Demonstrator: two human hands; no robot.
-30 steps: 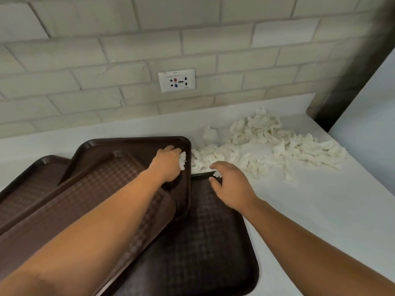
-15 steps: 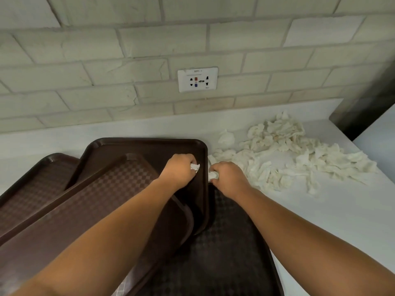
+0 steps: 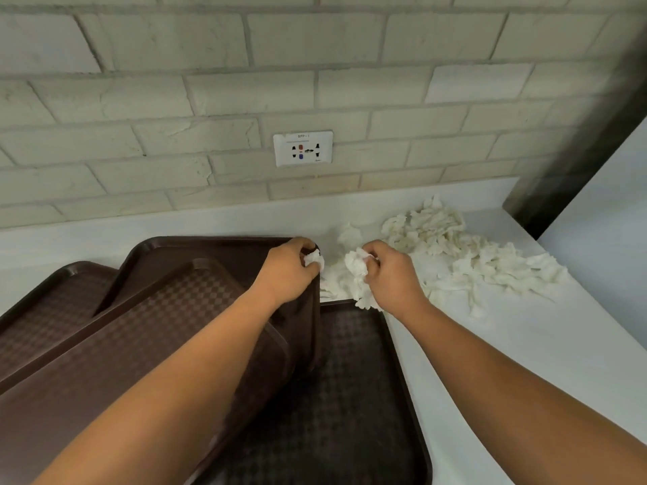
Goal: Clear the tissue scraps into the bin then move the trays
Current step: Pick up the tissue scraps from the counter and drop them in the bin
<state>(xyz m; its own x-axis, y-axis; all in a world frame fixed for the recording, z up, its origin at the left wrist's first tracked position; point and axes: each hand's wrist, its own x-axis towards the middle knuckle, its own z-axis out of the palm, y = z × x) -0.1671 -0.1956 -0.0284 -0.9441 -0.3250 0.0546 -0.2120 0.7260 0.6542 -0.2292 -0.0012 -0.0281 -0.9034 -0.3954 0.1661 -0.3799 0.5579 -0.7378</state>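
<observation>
since half a second ago our right hand (image 3: 388,274) has lifted off the tray edge and moved apart from the left, now carrying a bigger wad of tissue (image 3: 359,271). its fingers are curled around that wad, which bulges out past the fingertips (image 3: 371,259) toward the left and hangs down over the far rim of the flat tray (image 3: 336,397). our left hand (image 3: 289,271) is clenched on a small scrap (image 3: 314,259) — it peeks out between thumb and fingers, just above the far right corner of the tilted tray (image 3: 210,253). the loose tissue pile (image 3: 465,257) lies on the white counter (image 3: 507,344), to the right of the flat tray's far end, below the wall socket (image 3: 303,148).
</observation>
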